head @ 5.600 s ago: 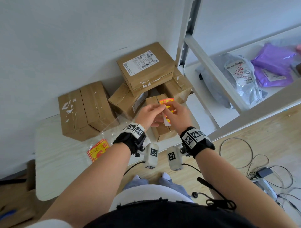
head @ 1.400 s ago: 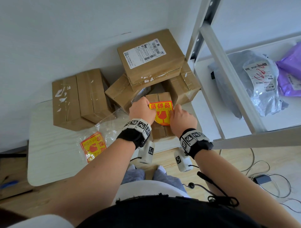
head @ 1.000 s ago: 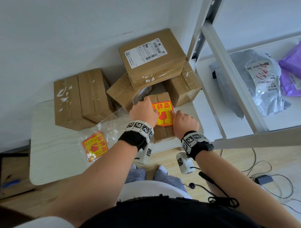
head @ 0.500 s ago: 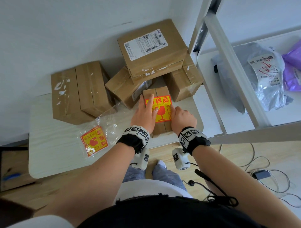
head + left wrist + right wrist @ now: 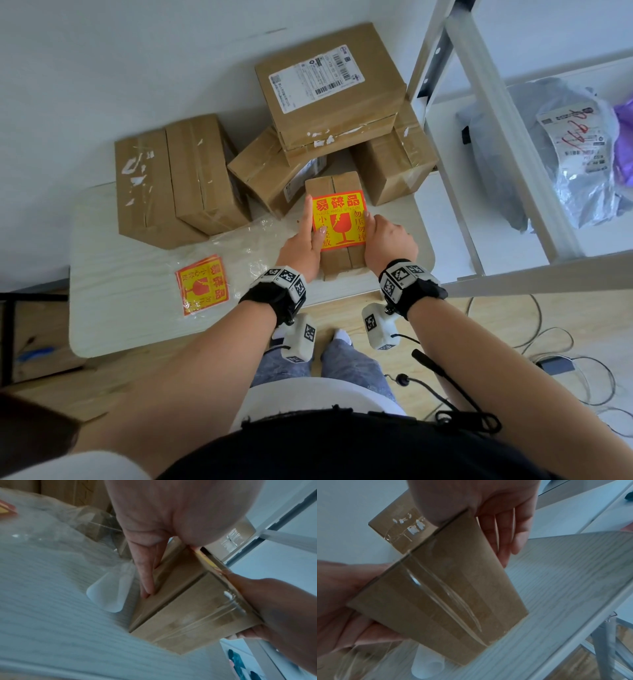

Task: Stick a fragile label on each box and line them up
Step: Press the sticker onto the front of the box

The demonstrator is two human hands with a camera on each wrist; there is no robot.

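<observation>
A small brown box stands near the table's front edge with a red and yellow fragile label on its top. My left hand lies against the box's left side, with its index finger stretched along the label's left edge and its thumb on the label. In the left wrist view its fingers run straight down the side of the box. My right hand rests against the right side, thumb at the label's right edge. The right wrist view shows its fingers straight down beside the box.
Several more brown boxes are piled behind, one with a shipping label on top and a pair at the left. A plastic bag of spare labels lies on the white table. A metal shelf frame with bagged parcels stands to the right.
The label went from being held in the air to lying flat on the small box. My hands slid from the label's middle to its left and right edges, and the left fingers straightened.
</observation>
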